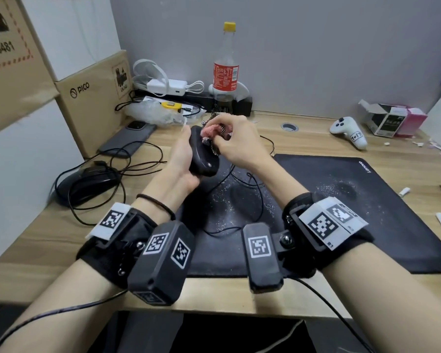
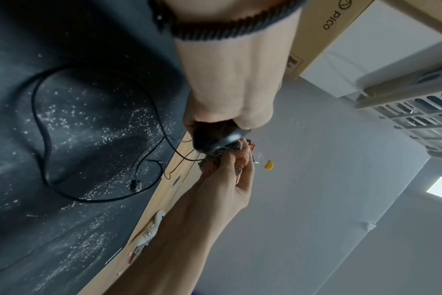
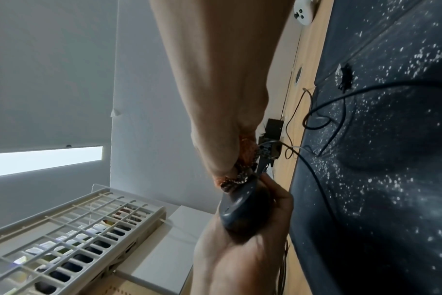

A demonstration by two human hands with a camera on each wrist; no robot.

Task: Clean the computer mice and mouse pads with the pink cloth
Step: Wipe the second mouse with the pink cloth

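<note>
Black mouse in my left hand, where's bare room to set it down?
Bare wood lies between the black Lenovo mouse pad and the white controller, and the pad's right half is open though crumb-speckled. Left, around the second black mouse, cables crowd the wooden desk.

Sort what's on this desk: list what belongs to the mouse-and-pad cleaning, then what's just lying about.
Job:
held mouse, in left hand
pink cloth, in right hand
second mouse
mouse pad, speckled white

Lying about:
bottle
phone
controller
PICO box
charger
</note>
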